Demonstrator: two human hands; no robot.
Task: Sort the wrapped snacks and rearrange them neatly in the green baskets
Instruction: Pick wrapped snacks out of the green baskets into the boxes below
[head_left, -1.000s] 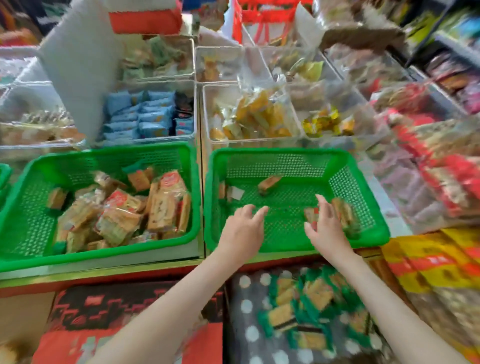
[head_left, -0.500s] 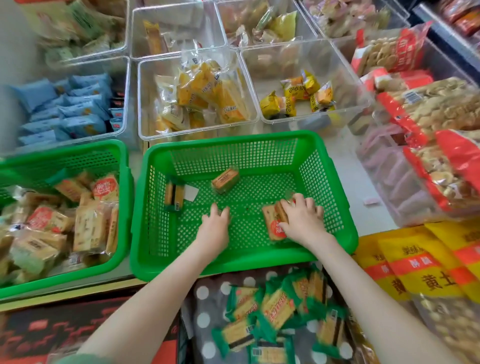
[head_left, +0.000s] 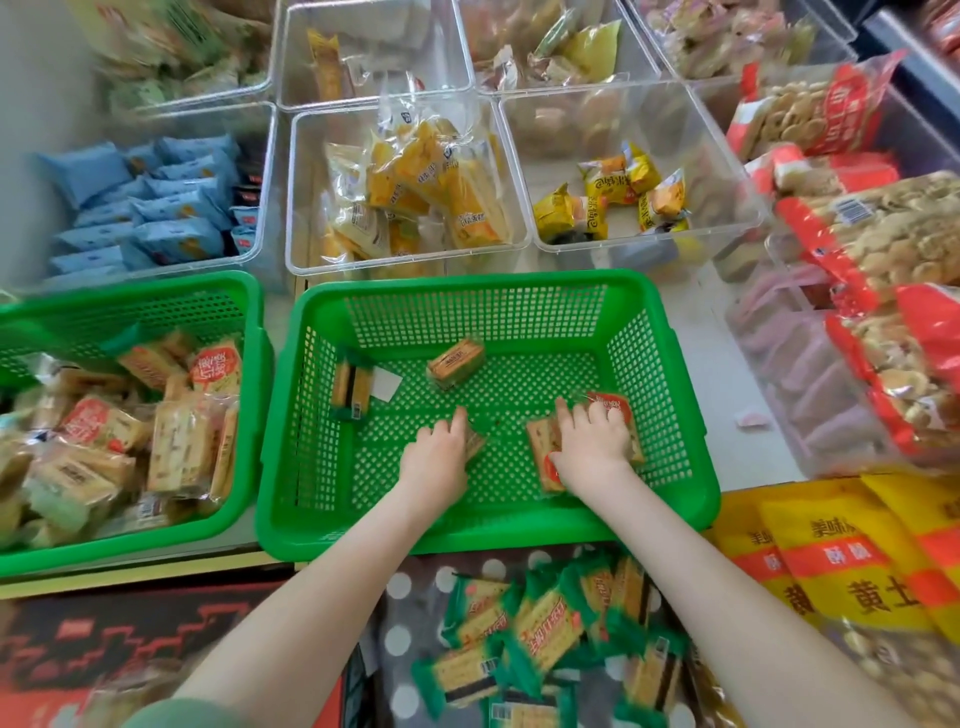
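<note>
A green mesh basket (head_left: 670, 415) sits in the middle, nearly bare. Inside it my right hand (head_left: 592, 441) presses down on red-labelled cracker packs (head_left: 540, 457) at the front right. My left hand (head_left: 436, 457) rests palm down on the basket floor, covering a small clear-wrapped pack (head_left: 475, 444). A loose cracker pack (head_left: 456, 362) lies at the back, and a green-edged pack (head_left: 352, 387) leans near the left wall. A second green basket (head_left: 244, 415) on the left is full of mixed cracker packs.
Green-wrapped cracker packs (head_left: 545, 639) are heaped on a dotted cloth in front of the basket. Clear bins behind hold blue packs (head_left: 150, 208), yellow packs (head_left: 431, 192) and small yellow snacks (head_left: 613, 197). Large biscuit bags (head_left: 883, 249) and yellow bags (head_left: 841, 556) crowd the right.
Both hands have gone deeper into the middle basket and lowered onto its floor. My right hand has spread over the red-labelled packs. The view has tilted down and closer.
</note>
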